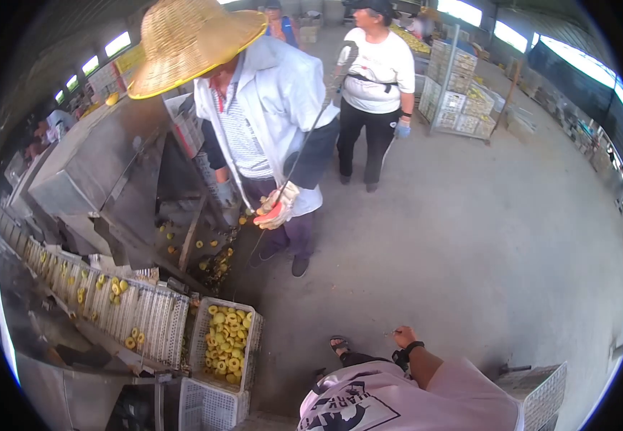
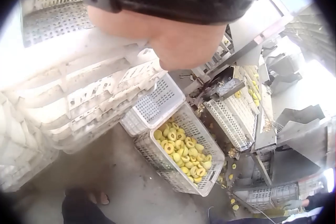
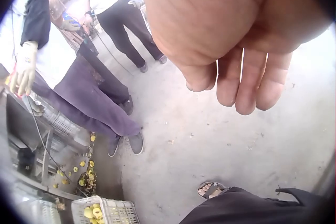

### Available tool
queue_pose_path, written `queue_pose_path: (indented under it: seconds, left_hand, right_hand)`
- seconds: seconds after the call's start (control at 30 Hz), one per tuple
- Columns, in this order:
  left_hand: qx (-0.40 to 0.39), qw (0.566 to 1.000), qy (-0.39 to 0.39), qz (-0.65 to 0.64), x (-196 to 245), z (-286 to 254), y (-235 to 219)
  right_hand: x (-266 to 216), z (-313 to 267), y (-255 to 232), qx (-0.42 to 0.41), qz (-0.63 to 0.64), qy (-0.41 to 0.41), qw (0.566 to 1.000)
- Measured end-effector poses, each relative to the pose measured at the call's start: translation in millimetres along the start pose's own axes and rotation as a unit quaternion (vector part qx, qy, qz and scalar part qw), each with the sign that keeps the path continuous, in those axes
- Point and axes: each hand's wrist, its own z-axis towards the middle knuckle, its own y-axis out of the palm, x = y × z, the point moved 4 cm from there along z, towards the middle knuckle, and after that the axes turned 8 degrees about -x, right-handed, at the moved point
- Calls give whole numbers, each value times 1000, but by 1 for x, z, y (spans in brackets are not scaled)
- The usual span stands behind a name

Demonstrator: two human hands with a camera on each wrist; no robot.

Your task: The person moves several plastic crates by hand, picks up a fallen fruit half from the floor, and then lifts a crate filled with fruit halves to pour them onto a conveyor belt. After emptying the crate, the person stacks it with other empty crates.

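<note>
The right hand (image 3: 231, 35) fills the upper right of the right wrist view, fingers (image 3: 247, 85) hanging loosely downward, relaxed and holding nothing; in the head view it sits at lower centre (image 1: 402, 335), just above a dark wristband (image 1: 413, 348), over the concrete floor (image 1: 469, 237). The left hand (image 2: 184, 43) shows only as a palm edge at the top centre of the left wrist view; whether its grip is apart or together cannot be told. It hangs just above a stack of empty white crates (image 2: 79, 98) occupying the left of that frame.

Nearest fruit container: a white crate of yellow fruit (image 2: 181, 153), at lower centre of the left wrist view, touching an empty white crate (image 2: 155, 106) at its upper left. In the head view the filled crate (image 1: 227, 343) lies at lower left, beside a perforated metal conveyor (image 1: 121, 305) carrying a few yellow pieces. Loose fruit lies scattered on the floor (image 1: 214, 262) under the machine.

A sandalled foot (image 1: 339, 345) rests on the floor at lower centre of the head view.

Upper centre of the head view: a person in a straw hat (image 1: 189, 43) and white coat stands at the machine, gloved hand (image 1: 277, 206) holding a red-handled item. A second person in a white shirt (image 1: 376, 61) stands behind. Stacked crates (image 1: 455, 90) stand at upper right.
</note>
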Motion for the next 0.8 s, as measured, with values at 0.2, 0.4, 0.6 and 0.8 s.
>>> queue_pose_path:
  seconds: [0.2, 0.4, 0.6, 0.8]
  left_hand:
    - [214, 956, -164, -115, -136, -8, 18]
    - [157, 960, -216, -85, -122, -15, 2]
    - [157, 956, -230, -91, -120, -16, -2]
    - [177, 954, -232, -64, -107, -21, -11]
  right_hand:
    - [-3, 22, 14, -113, 23, -8, 993]
    - [-15, 60, 20, -197, 91, -27, 976]
    - [-96, 73, 7, -209, 11, -69, 976]
    - [-164, 71, -2, -199, -49, -70, 976]
